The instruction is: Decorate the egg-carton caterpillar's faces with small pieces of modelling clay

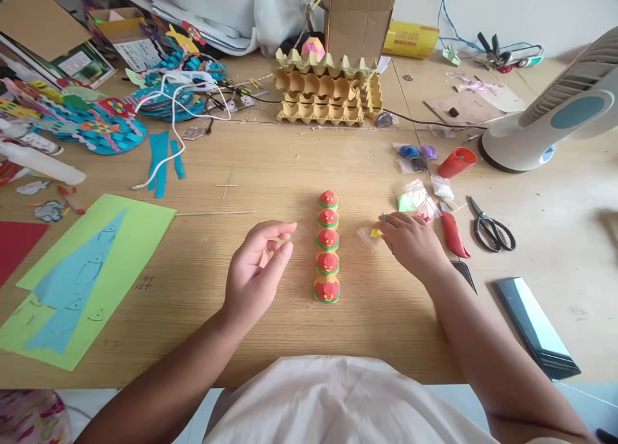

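Observation:
Several egg-carton cups with red tops, green rims and small yellow faces form a row (327, 240) running away from me mid-table. Left of this row, my left hand (258, 270) is raised with thumb and fingertips slightly apart and nothing between them. On the other side, my right hand (410, 241) has its fingers closed around a thin blue stick (384, 217), mostly hidden by the fingers. A small clear bag with yellow clay (375, 233) lies beside the right fingertips. Neither hand touches the row.
Bags of clay (416, 198), a red cup (456, 163), a red-handled knife (454, 233), scissors (491, 226) and a phone (535, 328) lie right. Green paper (140, 238) is left. Egg cartons (321, 112) stand behind; a white fan (545, 119) stands at right.

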`<state>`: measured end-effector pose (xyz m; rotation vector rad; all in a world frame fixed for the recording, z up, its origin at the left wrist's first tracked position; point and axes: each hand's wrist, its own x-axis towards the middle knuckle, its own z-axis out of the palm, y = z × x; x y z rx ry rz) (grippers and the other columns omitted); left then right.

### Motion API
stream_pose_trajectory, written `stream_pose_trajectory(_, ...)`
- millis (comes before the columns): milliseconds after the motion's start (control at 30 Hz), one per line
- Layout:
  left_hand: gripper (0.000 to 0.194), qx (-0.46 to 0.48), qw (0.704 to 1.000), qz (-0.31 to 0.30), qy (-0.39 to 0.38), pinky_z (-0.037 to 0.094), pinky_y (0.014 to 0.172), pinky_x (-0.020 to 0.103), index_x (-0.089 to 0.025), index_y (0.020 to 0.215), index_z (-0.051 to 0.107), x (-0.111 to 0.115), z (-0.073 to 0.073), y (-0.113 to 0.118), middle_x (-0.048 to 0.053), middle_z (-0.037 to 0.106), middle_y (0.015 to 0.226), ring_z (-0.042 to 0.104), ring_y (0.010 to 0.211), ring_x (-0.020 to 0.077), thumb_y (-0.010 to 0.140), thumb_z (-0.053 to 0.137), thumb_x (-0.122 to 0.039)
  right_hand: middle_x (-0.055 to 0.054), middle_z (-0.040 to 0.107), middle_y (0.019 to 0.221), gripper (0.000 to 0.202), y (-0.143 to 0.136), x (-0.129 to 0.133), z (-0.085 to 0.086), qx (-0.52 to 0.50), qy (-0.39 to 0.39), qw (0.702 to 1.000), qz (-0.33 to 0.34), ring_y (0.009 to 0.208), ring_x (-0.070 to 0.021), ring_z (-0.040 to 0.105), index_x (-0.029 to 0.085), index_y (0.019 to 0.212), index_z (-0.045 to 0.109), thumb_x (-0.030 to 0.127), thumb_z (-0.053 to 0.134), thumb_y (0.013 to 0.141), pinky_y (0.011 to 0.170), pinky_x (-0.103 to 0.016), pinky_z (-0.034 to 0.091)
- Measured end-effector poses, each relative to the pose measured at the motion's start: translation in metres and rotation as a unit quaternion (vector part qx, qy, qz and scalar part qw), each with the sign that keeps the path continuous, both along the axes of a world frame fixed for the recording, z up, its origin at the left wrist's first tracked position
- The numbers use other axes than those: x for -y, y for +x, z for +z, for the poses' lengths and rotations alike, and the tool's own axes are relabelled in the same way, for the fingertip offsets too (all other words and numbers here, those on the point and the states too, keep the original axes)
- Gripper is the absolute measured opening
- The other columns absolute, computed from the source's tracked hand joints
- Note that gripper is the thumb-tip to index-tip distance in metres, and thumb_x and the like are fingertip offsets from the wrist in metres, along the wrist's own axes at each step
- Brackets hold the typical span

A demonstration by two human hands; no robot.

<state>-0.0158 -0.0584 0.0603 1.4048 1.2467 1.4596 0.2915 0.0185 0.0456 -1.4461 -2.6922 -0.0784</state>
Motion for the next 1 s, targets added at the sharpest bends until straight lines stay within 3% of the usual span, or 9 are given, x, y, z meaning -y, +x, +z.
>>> stream_pose_trajectory(100, 0.026, -0.069, 0.997, -0.023, 0.035, 0.048, 0.087, 0.027, -0.026, 0.121, 0.07, 0.004, 0.003, -0.002, 0.006, 0.065, 0.119, 0.059, 0.102, 0.0158, 0.097, 0.065, -0.017, -0.012, 0.076, 0.114, 0.019, -0.003, 0.019, 0.017, -0.05, 0.029, 0.997, -0.046, 0.108, -0.0327, 0.07, 0.017, 0.11, 0.068, 0.012, 0.059, 0.094, 0.082, -0.042, 0.053)
stream_pose_trajectory(167, 0.029, -0.111, 0.991, -0.049, 0.058, 0.048, 0.084, 0.028, -0.025, 0.121, 0.069, 0.008, 0.004, -0.001, 0.006, 0.065, 0.116, 0.059, 0.095, 0.015, 0.095, 0.065, -0.014, -0.009, 0.075, 0.106, 0.018, -0.01, 0.04, 0.03, -0.132, 0.024, 0.989, -0.065, 0.093, -0.0285, 0.071, 0.019, 0.113, 0.065, 0.018, 0.059, 0.096, 0.074, -0.038, 0.052)
stream_pose_trajectory(267, 0.024, -0.165, 0.978, -0.098, 0.083, 0.048, 0.081, 0.027, -0.022, 0.113, 0.069, 0.014, 0.002, 0.003, 0.004, 0.067, 0.104, 0.059, 0.091, 0.0147, 0.093, 0.066, -0.01, -0.007, 0.071, 0.098, 0.017, -0.028, 0.071, 0.037, -0.278, -0.027, 0.96, -0.024, 0.086, -0.0232, 0.068, 0.02, 0.112, 0.062, 0.02, 0.062, 0.095, 0.074, -0.035, 0.053)
stream_pose_trajectory(400, 0.015, -0.177, 0.964, -0.183, 0.08, 0.049, 0.08, 0.026, -0.02, 0.104, 0.07, 0.019, 0.0, 0.009, 0.001, 0.073, 0.093, 0.061, 0.083, 0.0131, 0.093, 0.065, -0.01, -0.005, 0.066, 0.093, 0.024, -0.05, 0.09, 0.018, -0.377, -0.11, 0.918, 0.057, 0.078, -0.0181, 0.062, 0.021, 0.116, 0.059, 0.014, 0.064, 0.093, 0.069, -0.031, 0.053)
stream_pose_trajectory(567, 0.011, -0.141, 0.973, -0.184, -0.007, 0.049, 0.073, 0.023, -0.021, 0.096, 0.071, 0.019, -0.004, 0.014, -0.002, 0.073, 0.082, 0.058, 0.07, 0.0105, 0.095, 0.064, -0.014, -0.005, 0.065, 0.094, 0.025, -0.052, 0.087, -0.003, -0.421, -0.119, 0.895, 0.091, 0.082, -0.0194, 0.062, 0.022, 0.117, 0.059, 0.015, 0.067, 0.094, 0.071, -0.033, 0.054)
stream_pose_trajectory(700, 0.017, -0.052, 0.972, -0.205, -0.098, 0.05, 0.066, 0.022, -0.019, 0.102, 0.073, 0.02, -0.011, 0.015, 0.002, 0.073, 0.086, 0.064, 0.073, 0.0119, 0.098, 0.057, -0.017, -0.005, 0.067, 0.093, 0.027, -0.048, 0.083, -0.005, -0.432, -0.13, 0.888, 0.093, 0.08, -0.0197, 0.061, 0.023, 0.12, 0.06, 0.02, 0.07, 0.095, 0.07, -0.034, 0.054)
stream_pose_trajectory(833, 0.016, -0.062, 0.972, -0.204, -0.093, 0.05, 0.065, 0.022, -0.018, 0.105, 0.075, 0.021, -0.011, 0.013, 0.002, 0.069, 0.079, 0.06, 0.069, 0.0113, 0.096, 0.061, -0.019, -0.006, 0.068, 0.096, 0.034, -0.048, 0.086, -0.008, -0.429, -0.141, 0.887, 0.094, 0.082, -0.0204, 0.061, 0.024, 0.126, 0.059, 0.019, 0.07, 0.095, 0.071, -0.034, 0.054)
stream_pose_trajectory(1000, 0.018, -0.045, 0.972, -0.208, -0.1, 0.056, 0.07, 0.022, -0.019, 0.108, 0.075, 0.02, -0.011, 0.015, 0.005, 0.075, 0.091, 0.068, 0.078, 0.0128, 0.098, 0.06, -0.017, -0.006, 0.065, 0.095, 0.034, -0.05, 0.089, -0.014, -0.431, -0.151, 0.885, 0.093, 0.082, -0.0202, 0.061, 0.025, 0.126, 0.06, 0.014, 0.068, 0.094, 0.069, -0.034, 0.053)
